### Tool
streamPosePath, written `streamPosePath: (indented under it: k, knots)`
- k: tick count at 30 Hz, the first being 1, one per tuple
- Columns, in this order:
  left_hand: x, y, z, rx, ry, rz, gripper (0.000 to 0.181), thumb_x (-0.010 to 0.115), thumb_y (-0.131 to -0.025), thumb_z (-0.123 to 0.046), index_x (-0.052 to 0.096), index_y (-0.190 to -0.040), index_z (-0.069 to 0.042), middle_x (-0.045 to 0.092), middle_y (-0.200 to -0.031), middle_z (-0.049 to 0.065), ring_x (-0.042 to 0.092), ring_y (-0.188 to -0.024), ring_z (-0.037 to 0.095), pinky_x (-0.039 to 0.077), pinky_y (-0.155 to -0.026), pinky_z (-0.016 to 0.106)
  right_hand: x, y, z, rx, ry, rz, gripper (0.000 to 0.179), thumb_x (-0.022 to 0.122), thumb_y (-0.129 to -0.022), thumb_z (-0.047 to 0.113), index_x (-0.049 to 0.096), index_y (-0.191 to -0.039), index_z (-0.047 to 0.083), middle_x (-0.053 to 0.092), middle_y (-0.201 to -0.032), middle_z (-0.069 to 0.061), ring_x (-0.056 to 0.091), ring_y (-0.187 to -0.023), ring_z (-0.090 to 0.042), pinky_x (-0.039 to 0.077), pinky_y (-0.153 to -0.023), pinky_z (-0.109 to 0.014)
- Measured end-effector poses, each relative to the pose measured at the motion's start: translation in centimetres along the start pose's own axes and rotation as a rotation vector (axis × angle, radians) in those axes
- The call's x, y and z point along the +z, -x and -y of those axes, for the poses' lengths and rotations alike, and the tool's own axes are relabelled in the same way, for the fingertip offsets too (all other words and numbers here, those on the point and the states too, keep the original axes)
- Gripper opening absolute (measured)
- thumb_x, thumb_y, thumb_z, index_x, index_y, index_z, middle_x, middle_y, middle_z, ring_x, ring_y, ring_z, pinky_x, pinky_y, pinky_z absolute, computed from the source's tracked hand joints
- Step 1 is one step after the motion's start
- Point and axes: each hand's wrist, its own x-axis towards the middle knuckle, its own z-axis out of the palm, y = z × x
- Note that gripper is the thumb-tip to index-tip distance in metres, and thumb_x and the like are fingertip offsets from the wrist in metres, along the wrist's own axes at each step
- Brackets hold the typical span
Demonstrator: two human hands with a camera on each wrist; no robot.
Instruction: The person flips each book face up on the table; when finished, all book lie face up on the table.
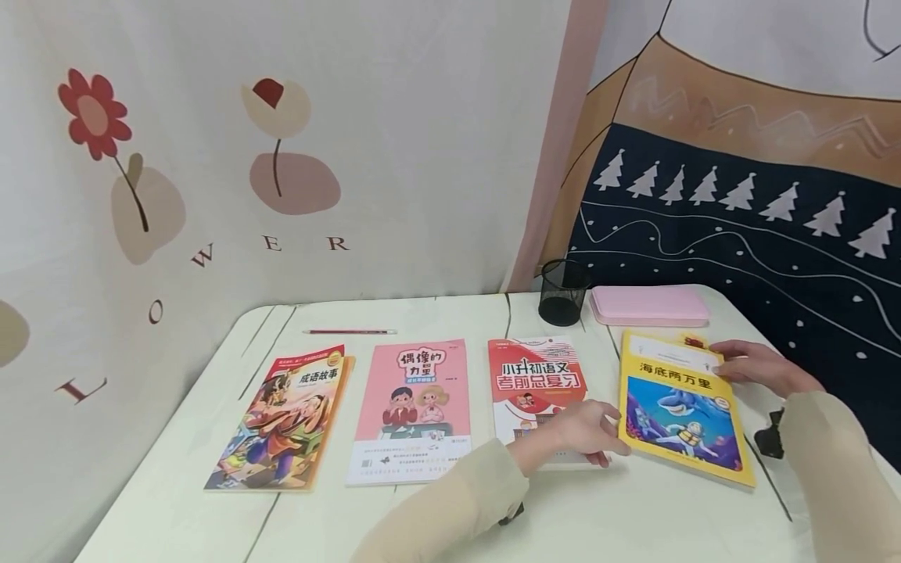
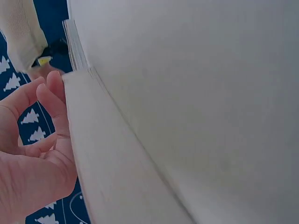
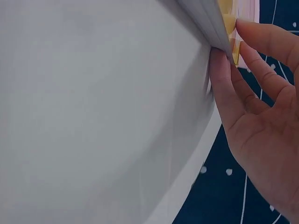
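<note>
A yellow book [image 1: 686, 407] with a shark and a diver on its cover lies slightly turned at the right of the table. My left hand [image 1: 580, 430] holds its lower left edge, and the wrist reaches over the red-and-white book [image 1: 531, 375]. At the upper right edge, my right hand [image 1: 760, 366] pinches the yellow book. In the right wrist view the right hand [image 3: 261, 88] has fingers on both sides of the book's edge. Curled fingers of the left hand [image 2: 39, 144] meet a pale edge in the left wrist view; the cover is hidden there.
Left of the red-and-white book lie a pink book [image 1: 415, 407] and a colourful book [image 1: 288, 422]. A red pencil [image 1: 352, 331] lies behind them. A black mesh pen holder [image 1: 561, 297] and a pink pencil case [image 1: 651, 305] stand along the table's back edge.
</note>
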Motion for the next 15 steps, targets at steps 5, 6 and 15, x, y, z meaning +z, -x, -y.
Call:
streamPosePath:
  k: [5,6,15]
  knots:
    - [0.2,0.5,-0.1,0.009,-0.015,0.055,0.047,0.069,-0.077,-0.020,0.051,-0.120,-0.013,0.058,-0.076,-0.006,0.058,-0.052,0.015,0.048,-0.050,0.021,0.4,-0.8,1.0,0.028,-0.002,-0.008,0.074,0.059,-0.082,0.031,0.021,-0.136,-0.003,0.020,-0.132,-0.028,0.029,-0.104,-0.043,0.033,-0.078,-0.064]
    - [0.3,0.5,-0.2,0.007,-0.021,0.068,0.047,0.069,-0.077,-0.020,0.051,-0.121,-0.014,0.058,-0.076,-0.006,0.058,-0.052,0.015,0.048,-0.050,0.022,0.5,-1.0,1.2,0.027,-0.002,-0.007,0.073,0.059,-0.082,0.029,0.021,-0.136,-0.002,0.020,-0.132,-0.028,0.029,-0.104,-0.043,0.033,-0.078,-0.064]
    - [1.1,1.1,-0.5,-0.001,-0.042,0.139,0.044,0.067,-0.078,-0.023,0.052,-0.119,-0.017,0.056,-0.078,-0.007,0.058,-0.054,0.013,0.048,-0.050,0.023,1.2,-2.3,3.0,-0.012,-0.002,0.005,0.068,0.058,-0.081,0.020,0.023,-0.133,-0.007,0.022,-0.129,-0.028,0.032,-0.103,-0.041,0.030,-0.087,-0.060]
